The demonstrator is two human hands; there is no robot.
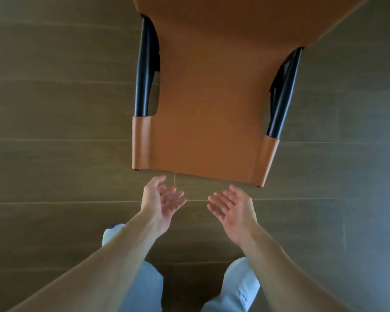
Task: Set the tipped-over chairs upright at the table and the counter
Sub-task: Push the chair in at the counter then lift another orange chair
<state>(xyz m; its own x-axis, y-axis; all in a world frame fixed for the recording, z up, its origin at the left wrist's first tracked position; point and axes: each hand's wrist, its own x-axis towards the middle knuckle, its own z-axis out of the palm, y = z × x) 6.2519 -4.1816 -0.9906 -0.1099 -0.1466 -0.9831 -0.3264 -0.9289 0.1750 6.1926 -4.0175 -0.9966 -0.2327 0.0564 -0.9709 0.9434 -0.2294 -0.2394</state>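
Head view: a tan leather chair [212, 97] with black tube legs [143, 70] lies tipped over on the wood-plank floor [54, 109]; the left hand [161, 202] and right hand [233, 209] hover palm-up just short of its near edge, fingers [175, 194] loosely spread, holding nothing; pale trouser legs [234, 287] show below.

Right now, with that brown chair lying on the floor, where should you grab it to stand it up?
Probably the top edge of the chair backrest, the end lying nearest the feet. Both hands are open, palms up, just short of it. Slide the left hand under near the left corner and the right hand near the right, where the leather wraps the black frame, then lift.
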